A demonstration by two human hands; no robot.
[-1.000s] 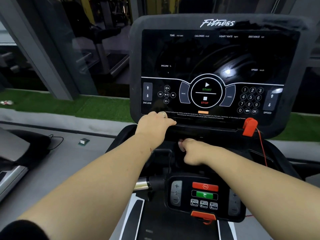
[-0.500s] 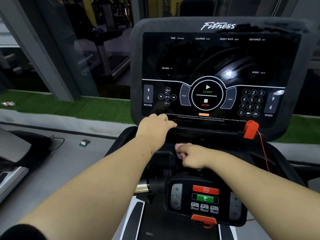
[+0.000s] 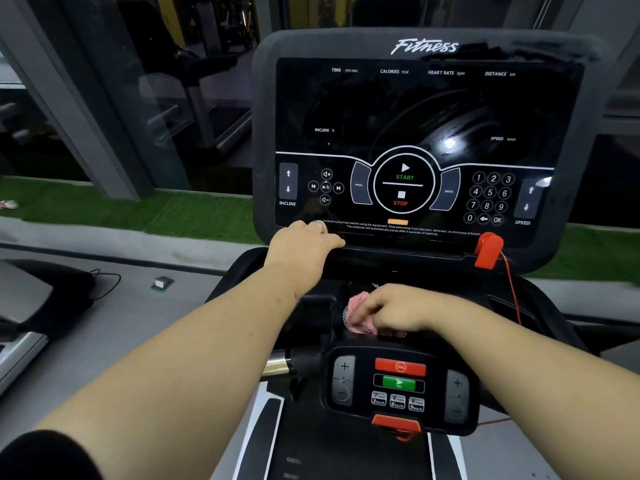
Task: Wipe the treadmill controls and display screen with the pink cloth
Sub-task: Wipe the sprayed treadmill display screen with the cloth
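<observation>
While our right hand (image 3: 391,308) sits in the dark recess under the console, its curled fingers grasp the pink cloth (image 3: 360,315), which bulges out past the fingertips on their left side and lies against the black plastic there.

Item, left hand (image 3: 303,247): laid palm down on the lower lip of the console, fingers bent over the edge and gripping it, thumb stretched toward the right along the lip. A ring (image 3: 319,225) shows on one finger.

Item, display screen (image 3: 426,116): above and beyond both sets of fingers, dark, with a bright reflected glare to its right of centre. Printed labels read TIME, CALORIES, HEART RATE, DISTANCE, INCLINE and SPEED.

Item, treadmill controls (image 3: 403,183): a START and STOP ring just above the left fingertips and to their right; incline arrows directly above the left knuckles; a number pad and speed arrows well off to the right.

Item, red safety clip (image 3: 488,249): on the console lip, well right of the left thumb, with a thin red cord running down from it.

Item, lower control panel (image 3: 400,384): just nearer us than the right fingers, bearing a red button, a green button and small speed keys.

Item, green turf strip (image 3: 173,213): far left of the left fingers, beyond the grey floor.
</observation>
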